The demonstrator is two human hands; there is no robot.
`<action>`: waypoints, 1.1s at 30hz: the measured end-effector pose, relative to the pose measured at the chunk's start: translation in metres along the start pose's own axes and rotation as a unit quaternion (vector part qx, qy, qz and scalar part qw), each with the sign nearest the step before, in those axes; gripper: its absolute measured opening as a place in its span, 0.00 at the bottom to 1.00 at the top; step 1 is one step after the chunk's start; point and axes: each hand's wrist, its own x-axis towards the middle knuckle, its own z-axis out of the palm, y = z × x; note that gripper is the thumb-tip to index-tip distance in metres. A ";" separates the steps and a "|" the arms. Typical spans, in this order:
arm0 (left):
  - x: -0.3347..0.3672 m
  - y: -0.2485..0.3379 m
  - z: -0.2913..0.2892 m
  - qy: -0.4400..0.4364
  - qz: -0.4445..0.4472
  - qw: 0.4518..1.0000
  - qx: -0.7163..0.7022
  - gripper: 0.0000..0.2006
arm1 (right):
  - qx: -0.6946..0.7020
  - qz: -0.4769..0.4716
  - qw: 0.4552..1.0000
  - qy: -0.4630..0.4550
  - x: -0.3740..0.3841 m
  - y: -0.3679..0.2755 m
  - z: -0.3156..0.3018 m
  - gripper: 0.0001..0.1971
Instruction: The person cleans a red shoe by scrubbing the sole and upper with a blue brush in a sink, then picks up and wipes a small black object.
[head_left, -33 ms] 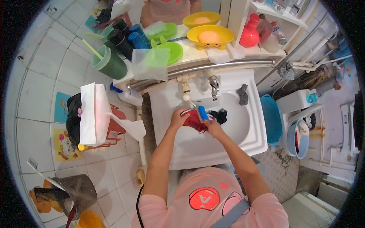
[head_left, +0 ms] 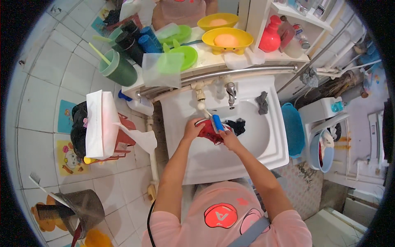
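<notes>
Right hand (head_left: 229, 139) grips a blue tool (head_left: 217, 122), apparently a brush, shifted slightly leftward from the earlier view, thus farther across the red item (head_left: 208, 132), which the left hand (head_left: 192, 129) grips over the white sink (head_left: 257, 142).

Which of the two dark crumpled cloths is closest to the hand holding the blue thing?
The black one, down in the basin beside the right hand; the grey one lies farther away, right of the tap.
</notes>
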 end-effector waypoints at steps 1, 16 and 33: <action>0.000 -0.003 -0.004 0.007 -0.008 1.000 0.001 0.15 | 0.000 0.000 1.000 -0.005 0.000 -0.001 0.000 0.25; -0.001 -0.009 -0.010 -0.015 -0.035 0.999 -0.016 0.14 | 0.037 0.018 0.998 -0.048 -0.019 -0.038 -0.016 0.26; 0.013 -0.009 0.005 -0.006 -0.068 0.996 0.058 0.20 | 0.017 -0.081 0.994 0.066 -0.014 -0.001 0.032 0.20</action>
